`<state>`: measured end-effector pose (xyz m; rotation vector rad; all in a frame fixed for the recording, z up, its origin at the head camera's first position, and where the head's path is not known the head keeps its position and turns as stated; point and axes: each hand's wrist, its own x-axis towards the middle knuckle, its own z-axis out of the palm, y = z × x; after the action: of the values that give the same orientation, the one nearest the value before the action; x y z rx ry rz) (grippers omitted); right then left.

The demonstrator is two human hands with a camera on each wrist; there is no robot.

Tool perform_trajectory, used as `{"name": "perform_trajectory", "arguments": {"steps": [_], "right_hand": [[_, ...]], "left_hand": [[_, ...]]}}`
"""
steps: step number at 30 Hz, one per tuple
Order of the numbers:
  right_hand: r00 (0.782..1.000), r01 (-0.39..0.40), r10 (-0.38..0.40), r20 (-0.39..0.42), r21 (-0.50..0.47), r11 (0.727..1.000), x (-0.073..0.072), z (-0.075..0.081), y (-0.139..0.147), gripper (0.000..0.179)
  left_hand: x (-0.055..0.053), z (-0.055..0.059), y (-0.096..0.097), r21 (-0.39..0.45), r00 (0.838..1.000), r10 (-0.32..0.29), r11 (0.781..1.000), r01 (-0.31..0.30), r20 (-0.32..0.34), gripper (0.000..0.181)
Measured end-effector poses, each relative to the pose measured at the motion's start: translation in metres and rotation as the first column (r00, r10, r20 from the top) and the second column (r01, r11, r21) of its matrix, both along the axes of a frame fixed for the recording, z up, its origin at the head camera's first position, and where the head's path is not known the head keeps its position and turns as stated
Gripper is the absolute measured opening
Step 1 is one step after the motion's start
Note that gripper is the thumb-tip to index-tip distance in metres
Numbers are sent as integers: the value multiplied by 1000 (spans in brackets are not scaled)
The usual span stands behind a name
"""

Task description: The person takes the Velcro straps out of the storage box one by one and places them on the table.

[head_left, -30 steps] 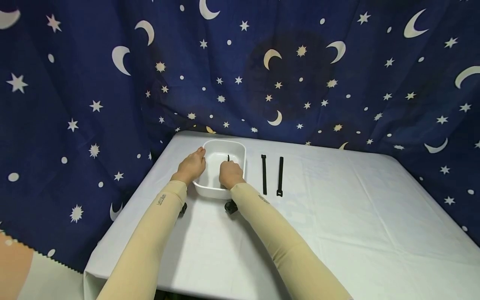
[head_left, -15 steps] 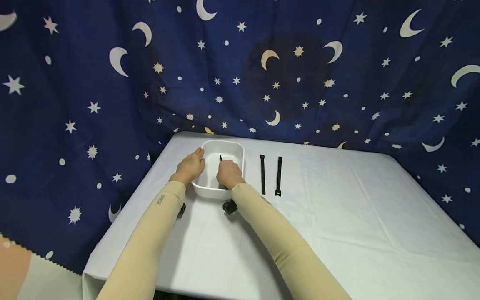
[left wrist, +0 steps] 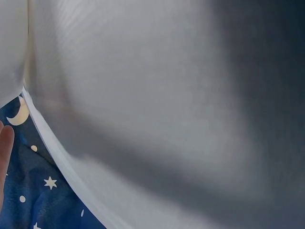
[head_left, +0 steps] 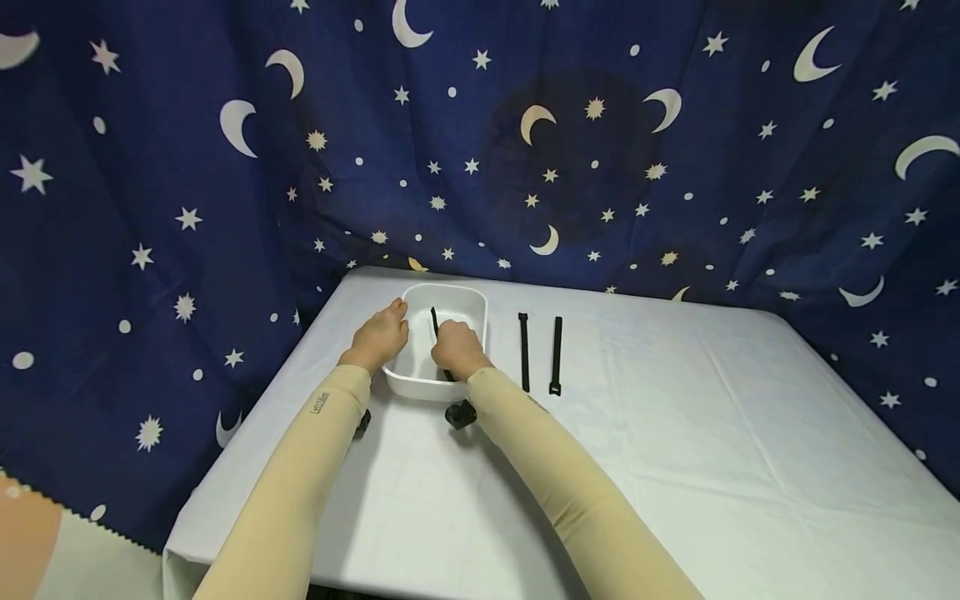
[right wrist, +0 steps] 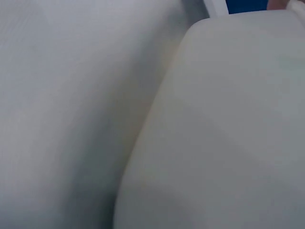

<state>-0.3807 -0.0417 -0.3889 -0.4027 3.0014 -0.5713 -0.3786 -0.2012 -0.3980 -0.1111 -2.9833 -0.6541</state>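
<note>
A white rectangular plastic tub (head_left: 420,387) stands at the left of the table in the head view. My left hand (head_left: 377,337) holds its left wall near the rim; part of that hand's fingers shows at the left edge of the left wrist view. Inside the tub, my right hand (head_left: 457,348) grips a black cable strap (head_left: 434,320), whose far end sticks out ahead of the fist and whose near end shows below it. The fist hides the strap's middle. Mostly the tub's outer wall (right wrist: 209,124) fills the right wrist view.
Two more black cable straps, a nearer one (head_left: 523,354) and another (head_left: 557,357), lie side by side on the white-covered table (head_left: 697,417), right of the tub. A dark blue curtain (head_left: 585,183) with moons and stars hangs behind. Black wrist devices (head_left: 460,414) sit under the forearms.
My right hand has shifted slightly left inside the tub, and the strap's far end has swung left, so more of the strap shows. My left hand stays at the tub's wall.
</note>
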Motion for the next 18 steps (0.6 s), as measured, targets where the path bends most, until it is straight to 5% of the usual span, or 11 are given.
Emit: {"name": "perform_trajectory", "arguments": {"steps": [18], "right_hand": [[999, -6, 14, 32, -222, 975, 1, 11, 12, 31]], "left_hand": [[3, 1, 1, -6, 1000, -13, 1000, 13, -8, 53]]}}
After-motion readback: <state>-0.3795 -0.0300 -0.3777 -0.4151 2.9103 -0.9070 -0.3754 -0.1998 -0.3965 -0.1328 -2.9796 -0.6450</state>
